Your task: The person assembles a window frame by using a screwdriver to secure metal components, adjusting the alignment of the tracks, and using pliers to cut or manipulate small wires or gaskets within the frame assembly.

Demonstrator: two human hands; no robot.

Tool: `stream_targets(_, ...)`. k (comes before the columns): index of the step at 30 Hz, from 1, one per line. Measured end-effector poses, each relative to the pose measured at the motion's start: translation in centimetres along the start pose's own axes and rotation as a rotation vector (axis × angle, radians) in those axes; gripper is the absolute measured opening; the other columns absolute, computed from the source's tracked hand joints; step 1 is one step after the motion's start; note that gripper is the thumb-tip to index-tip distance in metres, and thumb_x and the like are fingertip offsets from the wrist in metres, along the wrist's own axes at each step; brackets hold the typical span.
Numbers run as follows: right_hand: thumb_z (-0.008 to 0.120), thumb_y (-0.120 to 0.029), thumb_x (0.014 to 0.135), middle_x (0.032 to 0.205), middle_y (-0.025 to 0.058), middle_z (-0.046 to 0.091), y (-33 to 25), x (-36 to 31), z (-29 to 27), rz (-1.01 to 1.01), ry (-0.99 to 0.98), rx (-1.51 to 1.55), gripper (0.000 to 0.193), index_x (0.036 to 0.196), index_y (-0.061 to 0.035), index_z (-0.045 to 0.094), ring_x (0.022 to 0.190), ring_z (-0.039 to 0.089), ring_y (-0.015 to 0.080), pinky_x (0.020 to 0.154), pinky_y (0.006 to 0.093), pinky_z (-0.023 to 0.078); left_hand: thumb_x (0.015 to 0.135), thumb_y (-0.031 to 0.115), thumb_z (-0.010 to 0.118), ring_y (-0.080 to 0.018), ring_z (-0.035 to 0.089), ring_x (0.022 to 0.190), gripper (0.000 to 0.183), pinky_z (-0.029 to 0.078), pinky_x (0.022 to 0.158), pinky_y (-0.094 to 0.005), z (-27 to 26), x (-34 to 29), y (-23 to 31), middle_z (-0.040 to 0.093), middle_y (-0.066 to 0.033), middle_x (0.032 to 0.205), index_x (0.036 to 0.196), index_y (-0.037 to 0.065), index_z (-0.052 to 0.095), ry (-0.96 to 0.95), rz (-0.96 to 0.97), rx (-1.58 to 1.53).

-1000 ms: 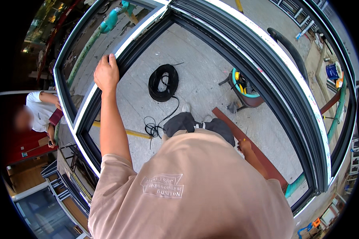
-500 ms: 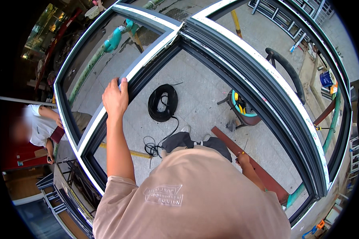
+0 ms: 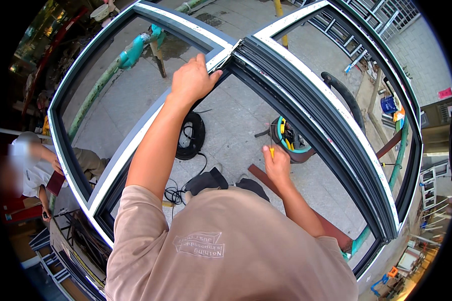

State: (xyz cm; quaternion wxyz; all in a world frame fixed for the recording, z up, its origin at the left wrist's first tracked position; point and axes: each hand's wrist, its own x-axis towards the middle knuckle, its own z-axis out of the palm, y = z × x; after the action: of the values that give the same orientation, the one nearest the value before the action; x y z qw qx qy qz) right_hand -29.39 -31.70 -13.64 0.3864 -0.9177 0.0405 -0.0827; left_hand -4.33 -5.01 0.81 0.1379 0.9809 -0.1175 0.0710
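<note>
A large window frame (image 3: 155, 118), white along its edges with dark grey channels, surrounds me at the front and sides. My left hand (image 3: 193, 80) is closed over its left-hand bar, just short of the corner (image 3: 232, 54) where the bars meet. Within the opening, my right hand (image 3: 277, 164) is closed around the yellow handle of a screwdriver (image 3: 272, 152). Its thin shaft points away from me, beside the bucket of tools, and its tip is hard to make out. The right hand is apart from the frame.
A coil of black rubber strip (image 3: 192, 136) lies on the floor, its loose end near my feet. A tool bucket (image 3: 299, 153) stands front right, and a reddish-brown board (image 3: 326, 223) lies beside me. Another person (image 3: 35, 170) is at the left. Green-wrapped pipes (image 3: 98, 103) run beneath the frame.
My left hand has moved away from me along the bar toward the corner. My right hand has come up and forward with the screwdriver. The view has shifted a little.
</note>
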Motion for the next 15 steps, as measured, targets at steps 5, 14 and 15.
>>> stream_targets(5, 0.067, -0.030, 0.109, 0.080, 0.0176, 0.077, -8.5, 7.3, -1.1, 0.006, 0.044, 0.187, 0.030, 0.102, -0.0024, 0.076, 0.075, 0.077, 0.0379, 0.072, 0.0465, 0.059, 0.100, 0.057, 0.074, -0.0476, 0.076, 0.110, 0.067, 0.061, 0.094, -0.0562, 0.1, 0.2, 1.0, 0.076, -0.0304, 0.118, 0.126, -0.003, 0.060, 0.006, -0.025, 0.013)
stream_targets(14, 0.068, -0.035, 0.110, 0.069, 0.0130, 0.075, -12.2, 15.8, 0.6, 0.055, -0.026, 0.359, 0.038, 0.109, 0.0018, 0.079, 0.065, 0.079, 0.0221, 0.066, 0.0357, 0.058, 0.096, 0.057, 0.079, -0.0463, 0.079, 0.095, 0.065, 0.064, 0.083, -0.0527, 0.7, 0.3, 1.0, 0.077, -0.0272, 0.103, 0.115, -0.003, 0.062, 0.099, -0.003, 0.073)
stream_targets(15, 0.068, -0.035, 0.110, 0.068, 0.0124, 0.075, -12.1, 16.3, 1.0, 0.047, -0.022, 0.360, 0.039, 0.109, 0.0020, 0.079, 0.065, 0.079, 0.0220, 0.065, 0.0357, 0.058, 0.096, 0.057, 0.079, -0.0461, 0.079, 0.094, 0.065, 0.064, 0.082, -0.0525, 0.6, 0.3, 1.0, 0.077, -0.0271, 0.102, 0.115, -0.003, 0.062, 0.105, -0.001, 0.081)
